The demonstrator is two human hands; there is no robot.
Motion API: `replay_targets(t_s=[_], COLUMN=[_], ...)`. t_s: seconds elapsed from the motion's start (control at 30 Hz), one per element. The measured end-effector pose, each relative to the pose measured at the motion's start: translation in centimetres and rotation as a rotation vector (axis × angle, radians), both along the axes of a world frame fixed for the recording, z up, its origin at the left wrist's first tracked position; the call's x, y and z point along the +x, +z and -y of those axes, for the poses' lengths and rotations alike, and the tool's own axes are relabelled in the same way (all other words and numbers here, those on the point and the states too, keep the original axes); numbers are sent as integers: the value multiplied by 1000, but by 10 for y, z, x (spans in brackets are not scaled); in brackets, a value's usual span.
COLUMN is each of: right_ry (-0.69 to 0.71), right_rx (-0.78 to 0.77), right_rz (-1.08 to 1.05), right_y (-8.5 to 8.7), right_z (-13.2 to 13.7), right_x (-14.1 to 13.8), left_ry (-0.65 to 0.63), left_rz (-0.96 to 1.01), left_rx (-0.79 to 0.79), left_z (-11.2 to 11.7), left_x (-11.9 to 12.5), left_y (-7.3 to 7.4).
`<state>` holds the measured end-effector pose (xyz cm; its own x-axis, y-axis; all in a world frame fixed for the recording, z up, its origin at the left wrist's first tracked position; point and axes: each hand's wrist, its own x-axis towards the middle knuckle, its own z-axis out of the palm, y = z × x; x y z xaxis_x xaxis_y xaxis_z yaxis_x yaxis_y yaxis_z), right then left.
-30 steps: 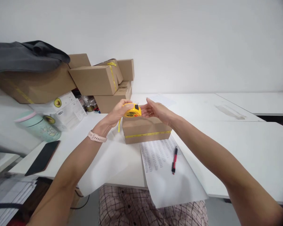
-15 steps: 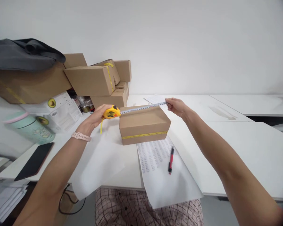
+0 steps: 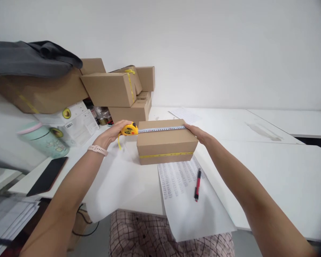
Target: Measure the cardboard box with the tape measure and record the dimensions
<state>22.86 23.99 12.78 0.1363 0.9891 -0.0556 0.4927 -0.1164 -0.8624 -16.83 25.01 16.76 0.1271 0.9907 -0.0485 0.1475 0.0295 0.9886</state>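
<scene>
My left hand (image 3: pixel 112 132) is closed around the yellow case of a tape measure (image 3: pixel 130 129), held by the left end of a cardboard box (image 3: pixel 164 137). The metal blade (image 3: pixel 160 129) runs out of the case and lies across the box's top to the right edge. There my right hand (image 3: pixel 196 132) is closed at the blade's end, against the box corner; its fingertips are partly hidden. A yellow strip with markings (image 3: pixel 166 155) crosses the front of the box. Under the box's front edge lies a printed sheet (image 3: pixel 203 221) with a red and black pen (image 3: pixel 197 185) on it.
Stacked cardboard boxes (image 3: pixel 107 89) stand at the back left, with a dark grey bag (image 3: pixel 29 59) on top. A mint-green bottle (image 3: pixel 44 141) and a black flat object (image 3: pixel 46 176) are at the left. Another sheet (image 3: pixel 186 115) lies behind the box on the white table (image 3: pixel 270 171).
My right hand has lowered the blade's end from above the box to its right top edge. The blade now lies on the box top. The view has shifted slightly.
</scene>
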Motion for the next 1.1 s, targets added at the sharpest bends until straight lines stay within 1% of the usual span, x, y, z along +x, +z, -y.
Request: replay_targets(t_s=[0.1,0.13,0.3,0.37,0.53,0.7,0.83,0.93,1.0,1.07,1.1], right_ry=[-44,-70,-206,-241,-258,-278,-285,-276,-276,-289,-294], right_rx=[-165,-179,-66,-35,-30,-11,-23,-25,14,144,231], right_rz=[-116,-131,-75,-43,-47,-43,-59,-66,-25,15,8], right_y=[-2,-2,-5,-7,-9,-6,-5,-6,-5,0,4], right_z=[2,1,-7,-10,-10,-5,-2,-2,-3,-5,-6], right_x=[1,1,-1,-2,-4,-6,-8,-8,-8,-8,-8], left_ry=[7,8,12,12,18,-23,-52,-41,-6,31,29], left_rz=[-2,-6,-37,-49,-54,-63,-85,-92,-89,-84,-78], left_rx=[19,20,18,17,39,28,22,32,60,95,104], left_z=[0,0,3,3,-2,-8,-8,-6,1,18,30], left_x=[3,3,1,2,3,0,-1,1,2,4,6], left_y=[-2,-2,-1,0,4,3,3,3,7,11,12])
